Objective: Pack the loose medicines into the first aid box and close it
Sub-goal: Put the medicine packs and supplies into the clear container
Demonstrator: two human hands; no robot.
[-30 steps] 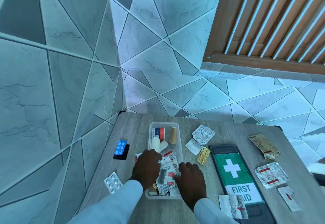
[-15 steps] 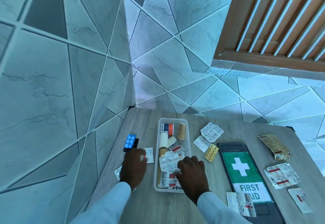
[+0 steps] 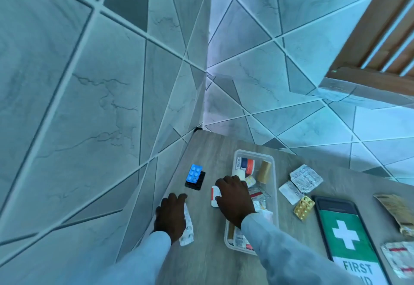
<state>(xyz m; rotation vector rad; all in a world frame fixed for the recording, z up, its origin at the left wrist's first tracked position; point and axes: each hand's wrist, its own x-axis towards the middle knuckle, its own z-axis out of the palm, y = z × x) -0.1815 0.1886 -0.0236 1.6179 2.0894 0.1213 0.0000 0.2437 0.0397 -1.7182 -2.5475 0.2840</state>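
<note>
The clear plastic first aid box [image 3: 272, 161] stands open on the wooden table, holding several strips, a tube and a roll. Its lid [image 3: 345, 235], green with a white cross, lies flat to the right. My left hand [image 3: 171, 215] is at the table's left edge, closed over a silver blister strip [image 3: 187, 231]. My right hand [image 3: 235, 199] reaches leftward across the box, its fingers curled over a white and red packet [image 3: 214, 196] lying just left of the box. A blue blister pack [image 3: 194, 173] sits on a black one further back.
Right of the box lie two silver strips [image 3: 305, 178] [image 3: 290, 191] and a gold blister pack [image 3: 303, 207]. A brown sachet [image 3: 396, 213] and a silver strip with red marks [image 3: 398, 260] lie at the far right. Tiled walls close the table's left and back sides.
My right hand has left the box's contents and crossed left onto the white and red packet. My left hand has settled on the silver blister strip. The camera has turned left.
</note>
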